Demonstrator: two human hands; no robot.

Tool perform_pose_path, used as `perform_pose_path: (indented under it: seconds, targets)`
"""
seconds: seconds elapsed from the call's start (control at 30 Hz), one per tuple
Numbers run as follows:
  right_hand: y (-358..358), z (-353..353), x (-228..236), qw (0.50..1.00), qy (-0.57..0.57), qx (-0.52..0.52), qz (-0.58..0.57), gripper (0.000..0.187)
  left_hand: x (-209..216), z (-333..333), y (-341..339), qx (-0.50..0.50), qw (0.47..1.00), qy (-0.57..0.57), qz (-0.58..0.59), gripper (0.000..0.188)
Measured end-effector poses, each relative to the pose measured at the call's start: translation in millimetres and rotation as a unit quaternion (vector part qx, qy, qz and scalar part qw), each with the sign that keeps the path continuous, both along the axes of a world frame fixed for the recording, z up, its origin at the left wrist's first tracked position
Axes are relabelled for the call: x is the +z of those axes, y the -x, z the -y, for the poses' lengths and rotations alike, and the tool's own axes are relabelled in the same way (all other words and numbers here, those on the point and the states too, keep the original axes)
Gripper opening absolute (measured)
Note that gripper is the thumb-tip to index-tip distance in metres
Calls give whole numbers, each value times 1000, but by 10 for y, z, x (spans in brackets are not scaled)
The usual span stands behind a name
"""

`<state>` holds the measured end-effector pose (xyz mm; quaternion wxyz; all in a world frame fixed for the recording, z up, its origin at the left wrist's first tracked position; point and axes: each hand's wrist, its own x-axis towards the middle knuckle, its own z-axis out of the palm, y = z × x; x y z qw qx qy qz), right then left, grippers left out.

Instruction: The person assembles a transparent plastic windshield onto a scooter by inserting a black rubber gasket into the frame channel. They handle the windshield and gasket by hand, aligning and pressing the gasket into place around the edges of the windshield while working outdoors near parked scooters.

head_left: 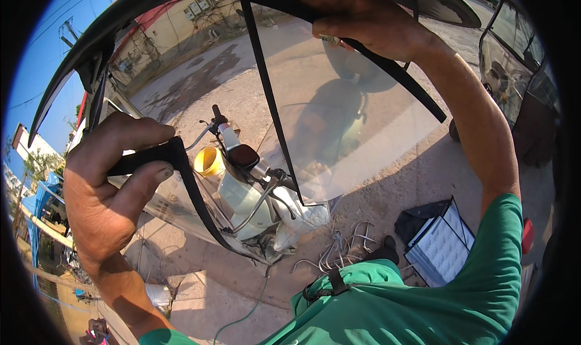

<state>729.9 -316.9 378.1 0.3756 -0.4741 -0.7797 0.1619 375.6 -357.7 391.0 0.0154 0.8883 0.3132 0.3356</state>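
Note:
A clear plastic sheet (pixel 393 142) with black fabric edging hangs in front of me, below a dark curved canopy (pixel 72 54). My left hand (pixel 112 181), at the left, pinches a bent corner of black edging (pixel 196 193) between thumb and fingers. Raised at the upper right, my right hand (pixel 375 24) is closed on the sheet's upper black edge; its fingertips are partly hidden. Beyond and below the sheet stands a two-wheeler's handlebar (pixel 272 184) with a dark round-cornered mirror (pixel 243 156).
A yellow bucket (pixel 209 161) is seen beyond the handlebar. A white bag (pixel 302 218) lies beside the vehicle's front. Thin bent metal rods (pixel 339 254) and a dark bag with printed sheets (pixel 442 242) lie on the ground. Another vehicle (pixel 514 60) stands at right.

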Motion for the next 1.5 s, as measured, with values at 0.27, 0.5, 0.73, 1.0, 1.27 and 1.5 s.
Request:
perform_pose_path:
  seconds: [0.27, 0.5, 0.73, 1.0, 1.27, 1.5]
  targets:
    - [-65, -173, 15, 998, -50, 5, 27, 43, 8, -27, 18, -9, 1000, 9, 4, 32]
    - [-282, -512, -241, 993, -118, -8, 16, 42, 16, -61, -40, -22, 999, 28, 15, 29]
    - [-237, -581, -314, 993, -100, 47, 32, 45, 16, -104, 7, -28, 999, -10, -17, 32]
    - [-119, -512, -270, 994, -67, 82, 30, 43, 36, -43, 23, -25, 999, -27, -20, 33]
    - [-130, -421, -397, 991, -66, 101, -64, 37, 204, 192, 297, -119, 985, -112, -54, 39]
    - [-455, -271, -713, 980, -60, 50, -182, 28, -577, 550, 848, -79, 952, -268, 128, 40]
